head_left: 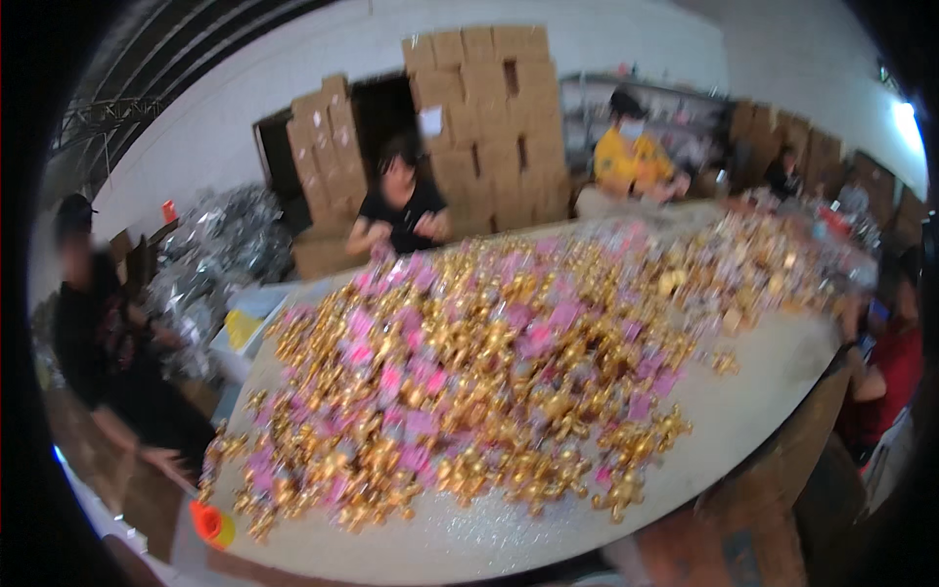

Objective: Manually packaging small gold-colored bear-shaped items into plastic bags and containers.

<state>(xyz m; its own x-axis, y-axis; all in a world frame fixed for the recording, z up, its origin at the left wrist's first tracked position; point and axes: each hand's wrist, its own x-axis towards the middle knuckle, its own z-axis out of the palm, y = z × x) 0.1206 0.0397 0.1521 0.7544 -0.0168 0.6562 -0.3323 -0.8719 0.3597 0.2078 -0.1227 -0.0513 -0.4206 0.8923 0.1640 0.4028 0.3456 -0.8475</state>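
Observation:
Neither of my hands shows in the head view. In front of me a large pile of shiny gold figurines (548, 391) covers much of a pale table (743, 411). Pink pieces (421, 423) lie mixed among them, and some look wrapped in clear plastic. At the table's near left corner is an orange and yellow object (212, 525); its kind I cannot make out. A co-worker's hand (164, 460) reaches toward that corner from the left.
Co-workers sit or stand round the table. Behind them rise stacked cardboard boxes (489, 117) and a heap of silvery bags (220, 254). A pale bin (235, 357) stands by the table's left edge. Brown cardboard (753, 499) lies at the lower right.

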